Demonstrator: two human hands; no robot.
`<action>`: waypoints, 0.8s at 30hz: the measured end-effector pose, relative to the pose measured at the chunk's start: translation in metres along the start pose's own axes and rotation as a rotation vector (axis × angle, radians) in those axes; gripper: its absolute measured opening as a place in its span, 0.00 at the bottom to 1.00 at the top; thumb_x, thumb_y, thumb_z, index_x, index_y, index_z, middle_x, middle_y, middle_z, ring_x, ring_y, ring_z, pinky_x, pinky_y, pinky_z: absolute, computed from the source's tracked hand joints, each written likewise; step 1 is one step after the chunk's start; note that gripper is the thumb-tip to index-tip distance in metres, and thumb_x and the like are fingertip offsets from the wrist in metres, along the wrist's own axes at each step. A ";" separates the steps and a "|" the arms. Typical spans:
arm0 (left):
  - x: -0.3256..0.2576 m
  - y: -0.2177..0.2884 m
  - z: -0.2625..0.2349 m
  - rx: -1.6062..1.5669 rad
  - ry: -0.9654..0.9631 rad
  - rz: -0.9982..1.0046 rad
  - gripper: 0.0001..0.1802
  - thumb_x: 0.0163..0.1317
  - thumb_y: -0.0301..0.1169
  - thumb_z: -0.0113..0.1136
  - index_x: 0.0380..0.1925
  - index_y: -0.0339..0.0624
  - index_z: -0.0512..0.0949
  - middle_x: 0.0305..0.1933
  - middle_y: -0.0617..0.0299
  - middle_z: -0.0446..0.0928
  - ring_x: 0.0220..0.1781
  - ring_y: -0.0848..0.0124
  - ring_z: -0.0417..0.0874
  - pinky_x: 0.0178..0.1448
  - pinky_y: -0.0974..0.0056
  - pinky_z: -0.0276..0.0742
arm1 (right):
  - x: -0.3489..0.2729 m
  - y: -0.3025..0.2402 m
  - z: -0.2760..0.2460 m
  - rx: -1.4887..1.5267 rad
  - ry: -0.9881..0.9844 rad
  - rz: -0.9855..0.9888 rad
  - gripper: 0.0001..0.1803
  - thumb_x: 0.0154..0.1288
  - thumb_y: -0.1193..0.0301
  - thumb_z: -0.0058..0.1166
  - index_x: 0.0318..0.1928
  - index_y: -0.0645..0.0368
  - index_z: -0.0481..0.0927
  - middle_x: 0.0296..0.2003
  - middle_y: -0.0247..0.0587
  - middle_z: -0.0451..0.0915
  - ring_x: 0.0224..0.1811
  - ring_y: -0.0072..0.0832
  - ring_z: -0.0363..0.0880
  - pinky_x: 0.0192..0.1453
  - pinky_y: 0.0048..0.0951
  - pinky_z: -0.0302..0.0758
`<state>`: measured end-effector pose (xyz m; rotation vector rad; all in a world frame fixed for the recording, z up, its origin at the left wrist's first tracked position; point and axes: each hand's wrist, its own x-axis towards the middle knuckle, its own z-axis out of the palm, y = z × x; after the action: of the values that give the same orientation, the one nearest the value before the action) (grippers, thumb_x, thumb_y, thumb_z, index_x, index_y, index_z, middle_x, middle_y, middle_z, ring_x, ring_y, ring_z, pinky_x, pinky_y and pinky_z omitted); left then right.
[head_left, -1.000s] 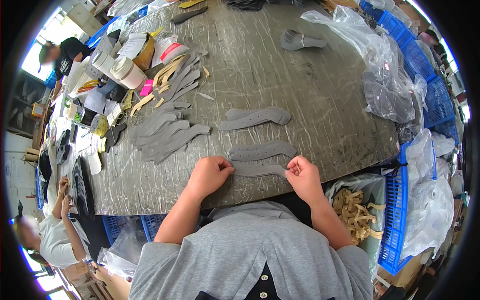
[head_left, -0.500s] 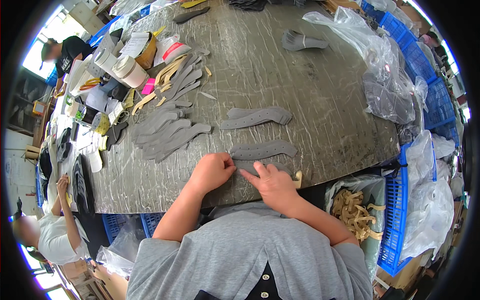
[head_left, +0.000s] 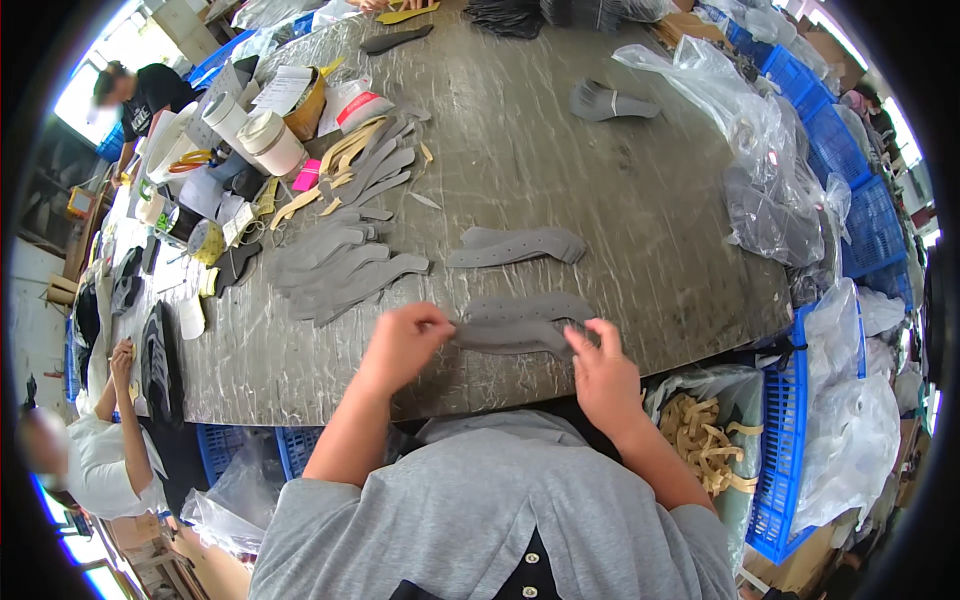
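A grey curved strip (head_left: 510, 338) stretches between my two hands at the near side of the table. My left hand (head_left: 402, 345) pinches its left end between thumb and fingers. At the other end, my right hand (head_left: 608, 380) has its thumb and a finger closed on the strip's right tip. Just beyond lies a grey strip with a row of small holes (head_left: 530, 306), partly covered by the held one. Farther off is a small stack of similar holed strips (head_left: 515, 248). A spread pile of grey strips (head_left: 345, 265) lies to the left.
Jars (head_left: 270, 142), papers and tape crowd the table's left side. A bundle of grey pieces (head_left: 612, 102) lies far right, near clear plastic bags (head_left: 770, 190). Blue crates (head_left: 785, 450) and a bag of tan strips (head_left: 705, 440) stand right. A person (head_left: 110, 440) sits left.
My right hand has moved right to the strip's end, and my left hand slightly left. The strip now shows between them. A tan piece beside my right hand is no longer visible.
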<state>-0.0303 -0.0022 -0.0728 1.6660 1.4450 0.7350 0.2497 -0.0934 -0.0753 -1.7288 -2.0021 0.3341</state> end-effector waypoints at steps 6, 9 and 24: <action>0.011 -0.021 -0.092 0.121 0.326 -0.327 0.24 0.51 0.27 0.72 0.48 0.35 0.76 0.32 0.57 0.82 0.31 0.68 0.80 0.37 0.67 0.76 | 0.024 -0.008 0.008 0.163 0.064 -0.019 0.16 0.60 0.73 0.60 0.50 0.57 0.80 0.50 0.43 0.73 0.28 0.36 0.80 0.33 0.35 0.76; 0.002 -0.028 -0.087 0.482 0.523 -0.127 0.34 0.50 0.31 0.75 0.56 0.36 0.70 0.42 0.50 0.81 0.43 0.57 0.83 0.46 0.58 0.78 | 0.031 -0.024 0.014 0.413 0.007 -0.049 0.12 0.60 0.75 0.62 0.44 0.60 0.81 0.43 0.43 0.77 0.27 0.33 0.80 0.32 0.31 0.75; -0.018 0.056 0.046 0.185 -0.220 0.708 0.56 0.48 0.69 0.53 0.68 0.37 0.58 0.46 0.49 0.70 0.40 0.56 0.80 0.36 0.57 0.81 | 0.042 -0.061 0.000 0.946 -0.191 0.107 0.04 0.59 0.77 0.57 0.30 0.66 0.80 0.26 0.36 0.80 0.29 0.17 0.76 0.31 0.23 0.72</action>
<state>0.0339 -0.0308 -0.0477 2.3560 0.7695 0.7660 0.1936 -0.0627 -0.0384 -1.1941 -1.4513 1.2755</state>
